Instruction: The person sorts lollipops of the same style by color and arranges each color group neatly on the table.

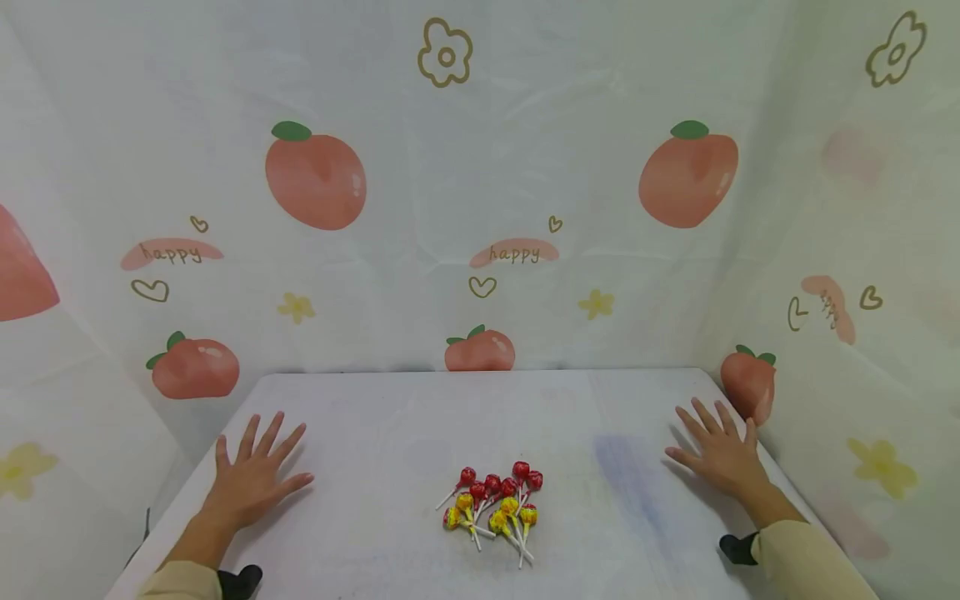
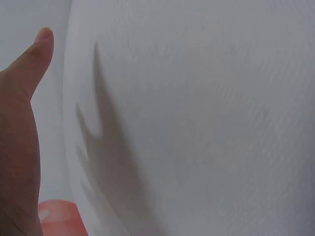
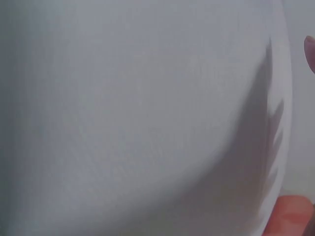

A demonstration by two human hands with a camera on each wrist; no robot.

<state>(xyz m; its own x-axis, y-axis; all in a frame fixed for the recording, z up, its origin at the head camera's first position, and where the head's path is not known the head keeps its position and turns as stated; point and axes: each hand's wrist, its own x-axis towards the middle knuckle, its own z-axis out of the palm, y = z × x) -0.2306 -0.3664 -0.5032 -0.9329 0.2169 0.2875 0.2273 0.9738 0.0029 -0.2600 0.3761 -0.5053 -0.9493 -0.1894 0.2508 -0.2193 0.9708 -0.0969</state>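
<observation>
Several lollipops lie in a loose cluster near the middle front of the white table. Those with red wrappers (image 1: 492, 483) are mostly at the back of the cluster, and the ones with yellow wrappers (image 1: 498, 522) are nearer the front, their white sticks crossing. To the left of them my left hand (image 1: 251, 483) is spread with straight fingers above the table's left side, holding nothing. Over the right side, my right hand (image 1: 723, 458) is likewise spread and holds nothing. Both hands are well apart from the lollipops. Each wrist view shows mostly tabletop and a hand's shadow.
The white table (image 1: 360, 433) has a faint bluish smudge (image 1: 633, 483) right of the lollipops. Behind it and along both sides hangs a pale curtain (image 1: 405, 183) printed with peaches, flowers and the word "happy". A black strap piece shows at each wrist.
</observation>
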